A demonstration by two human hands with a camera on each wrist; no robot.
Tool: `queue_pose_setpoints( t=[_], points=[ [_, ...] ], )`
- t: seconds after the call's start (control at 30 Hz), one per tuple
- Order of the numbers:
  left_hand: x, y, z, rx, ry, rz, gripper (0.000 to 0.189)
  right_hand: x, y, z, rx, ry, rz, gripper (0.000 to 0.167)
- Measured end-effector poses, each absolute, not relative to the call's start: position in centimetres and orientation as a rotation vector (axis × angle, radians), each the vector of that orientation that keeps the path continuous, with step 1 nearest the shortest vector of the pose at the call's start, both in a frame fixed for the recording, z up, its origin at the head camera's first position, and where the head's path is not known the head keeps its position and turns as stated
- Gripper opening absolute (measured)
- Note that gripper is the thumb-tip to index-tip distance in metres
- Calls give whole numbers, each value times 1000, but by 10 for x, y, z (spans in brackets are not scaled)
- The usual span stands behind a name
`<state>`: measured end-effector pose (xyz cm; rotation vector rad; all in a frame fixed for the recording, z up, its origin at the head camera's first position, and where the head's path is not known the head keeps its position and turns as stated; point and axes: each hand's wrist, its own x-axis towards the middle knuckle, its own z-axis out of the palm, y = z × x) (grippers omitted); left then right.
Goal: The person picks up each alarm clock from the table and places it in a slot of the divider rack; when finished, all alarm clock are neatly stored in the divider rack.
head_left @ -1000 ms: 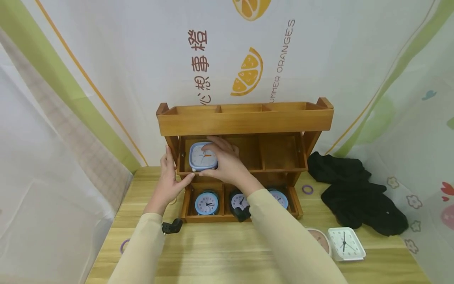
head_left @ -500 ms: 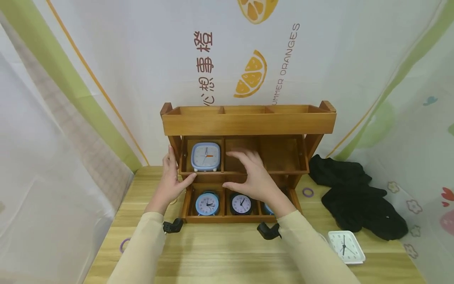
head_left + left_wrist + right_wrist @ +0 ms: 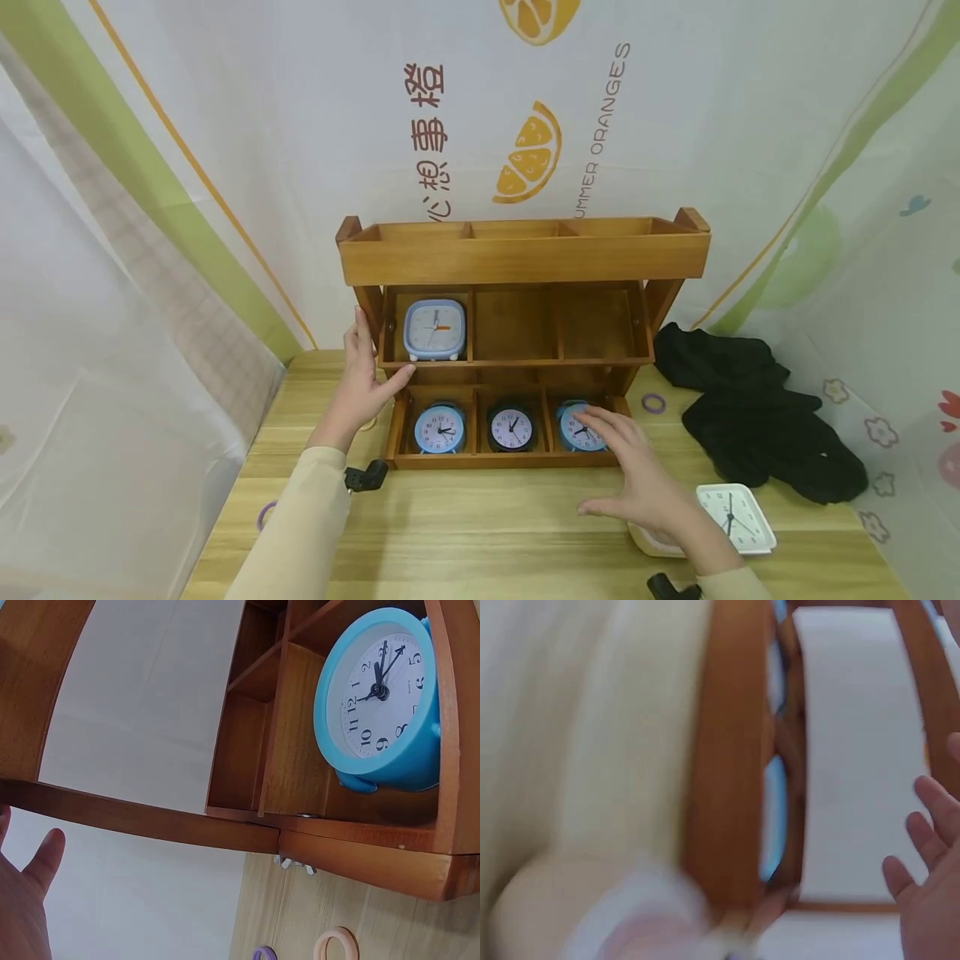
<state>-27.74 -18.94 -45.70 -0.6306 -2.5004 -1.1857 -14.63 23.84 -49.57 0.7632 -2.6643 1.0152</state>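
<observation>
And the right hand is out over the near right of the table — fingers spread, thumb well away from them, grasping nothing. The cream-rimmed clock lies at that hand, partly hidden by it, and just to its right is the white square clock. In the head view the fingertips overlap the right-hand blue clock; whether they touch it, I can't tell (the right wrist view is badly blurred).

Over to the left hand, beside the left end of the wooden rack: fingers extended, thumb out, nothing in its grip. Contact with the wood can't be made out. Close to that thumb, in the middle tier's left compartment, the square blue-rimmed clock stands on white feet.

Below it, one clock per compartment — the left-hand blue clock, the black clock in the middle, the other blue one on the right. Off to the right, black cloth lies beyond the white clock.
</observation>
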Motion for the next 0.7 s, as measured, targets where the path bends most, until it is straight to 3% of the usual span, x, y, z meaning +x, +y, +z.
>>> queue_pose_setpoints(
  t=[0.23, 0.7],
  points=[
    [-277, -188, -457, -608, -2506, -1202, 123, -107, 290, -529, 588, -2898, 816, 129],
    [-276, -189, -456, -599, -2520, -1172, 123, -92, 326, -553, 416, -3060, 644, 98]
  ],
)
